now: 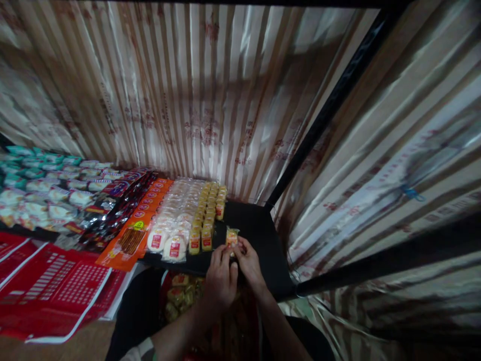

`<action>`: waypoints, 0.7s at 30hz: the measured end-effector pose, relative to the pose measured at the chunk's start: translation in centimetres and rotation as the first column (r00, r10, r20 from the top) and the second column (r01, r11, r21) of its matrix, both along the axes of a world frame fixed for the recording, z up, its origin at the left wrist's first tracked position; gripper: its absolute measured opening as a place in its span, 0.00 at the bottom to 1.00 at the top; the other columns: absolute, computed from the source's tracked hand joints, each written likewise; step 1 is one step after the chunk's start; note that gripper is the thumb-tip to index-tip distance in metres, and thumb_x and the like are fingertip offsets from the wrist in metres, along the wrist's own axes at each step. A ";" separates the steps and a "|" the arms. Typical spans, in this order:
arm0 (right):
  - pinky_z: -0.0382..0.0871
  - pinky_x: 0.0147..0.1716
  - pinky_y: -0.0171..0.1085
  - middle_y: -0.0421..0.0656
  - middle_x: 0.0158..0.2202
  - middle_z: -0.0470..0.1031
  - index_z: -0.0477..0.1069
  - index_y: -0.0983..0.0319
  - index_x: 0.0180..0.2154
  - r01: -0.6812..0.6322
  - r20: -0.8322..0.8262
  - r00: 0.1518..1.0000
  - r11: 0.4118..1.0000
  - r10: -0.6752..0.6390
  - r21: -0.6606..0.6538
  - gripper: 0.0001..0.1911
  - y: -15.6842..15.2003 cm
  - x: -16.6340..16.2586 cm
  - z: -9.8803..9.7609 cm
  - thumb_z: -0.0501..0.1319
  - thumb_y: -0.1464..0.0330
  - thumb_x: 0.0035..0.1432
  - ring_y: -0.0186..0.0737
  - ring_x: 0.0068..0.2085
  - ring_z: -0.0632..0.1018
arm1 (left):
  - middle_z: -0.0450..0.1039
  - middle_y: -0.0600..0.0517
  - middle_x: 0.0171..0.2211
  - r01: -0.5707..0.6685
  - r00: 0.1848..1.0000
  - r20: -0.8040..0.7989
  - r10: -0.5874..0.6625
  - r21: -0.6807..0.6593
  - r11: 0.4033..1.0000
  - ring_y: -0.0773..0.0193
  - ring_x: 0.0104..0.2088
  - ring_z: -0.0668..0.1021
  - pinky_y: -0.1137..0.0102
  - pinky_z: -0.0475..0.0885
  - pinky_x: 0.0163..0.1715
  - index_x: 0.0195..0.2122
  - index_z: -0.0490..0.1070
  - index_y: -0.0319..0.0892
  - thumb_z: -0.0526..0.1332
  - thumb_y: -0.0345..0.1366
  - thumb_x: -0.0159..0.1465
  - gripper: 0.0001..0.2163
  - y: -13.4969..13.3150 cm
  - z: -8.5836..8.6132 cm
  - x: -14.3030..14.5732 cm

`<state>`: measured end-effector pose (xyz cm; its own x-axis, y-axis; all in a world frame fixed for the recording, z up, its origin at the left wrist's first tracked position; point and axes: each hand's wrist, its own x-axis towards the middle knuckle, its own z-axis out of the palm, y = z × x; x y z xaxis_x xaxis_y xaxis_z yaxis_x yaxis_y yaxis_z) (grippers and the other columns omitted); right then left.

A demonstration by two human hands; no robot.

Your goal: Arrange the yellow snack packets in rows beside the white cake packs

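My left hand (221,278) and my right hand (248,263) meet at the front edge of a black shelf (259,235). Both pinch one small yellow snack packet (232,236) and hold it upright on the shelf. The packet stands just right of two rows of the same yellow packets (208,213) that run toward the back. Left of those lie rows of round white packets with red labels (173,225).
Orange packets (137,230), dark red-black packets (112,200) and white-green packets (37,185) fill the shelf leftward. Red printed sheets (56,291) lie at lower left. A bag of more yellow packets (180,296) sits below my hands. Striped shiny curtain and black frame bars surround the shelf.
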<state>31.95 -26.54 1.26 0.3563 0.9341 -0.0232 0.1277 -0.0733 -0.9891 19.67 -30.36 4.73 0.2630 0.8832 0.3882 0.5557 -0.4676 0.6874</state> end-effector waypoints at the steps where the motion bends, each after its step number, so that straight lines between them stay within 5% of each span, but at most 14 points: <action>1: 0.71 0.39 0.40 0.46 0.35 0.77 0.69 0.62 0.41 0.013 -0.010 1.000 1.000 -0.013 0.005 0.22 1.0 0.0 -0.4 0.60 0.56 0.46 0.42 0.36 0.77 | 0.65 0.39 0.52 -0.038 0.999 0.018 0.039 -0.043 0.998 0.57 0.54 0.68 0.60 0.65 0.55 0.54 0.62 0.34 0.45 0.35 0.65 0.19 0.5 -0.6 0.6; 10: 0.71 0.33 0.37 0.42 0.33 0.77 0.70 0.60 0.41 0.018 0.123 0.992 0.999 -0.021 0.027 0.20 7.3 -0.1 -3.5 0.57 0.56 0.49 0.40 0.33 0.77 | 0.55 0.40 0.61 -0.067 0.986 0.121 0.118 -0.357 0.932 0.59 0.63 0.58 0.60 0.53 0.63 0.59 0.58 0.31 0.41 0.37 0.65 0.24 5.1 -2.7 3.8; 21: 0.68 0.40 0.38 0.44 0.37 0.74 0.70 0.61 0.38 0.037 0.379 0.924 0.999 -0.049 0.039 0.15 10.0 -1.1 -2.5 0.55 0.60 0.51 0.39 0.37 0.74 | 0.50 0.41 0.64 -0.029 0.947 0.275 0.167 -0.445 0.895 0.61 0.65 0.50 0.60 0.46 0.64 0.62 0.48 0.33 0.42 0.36 0.65 0.25 7.4 -4.2 4.2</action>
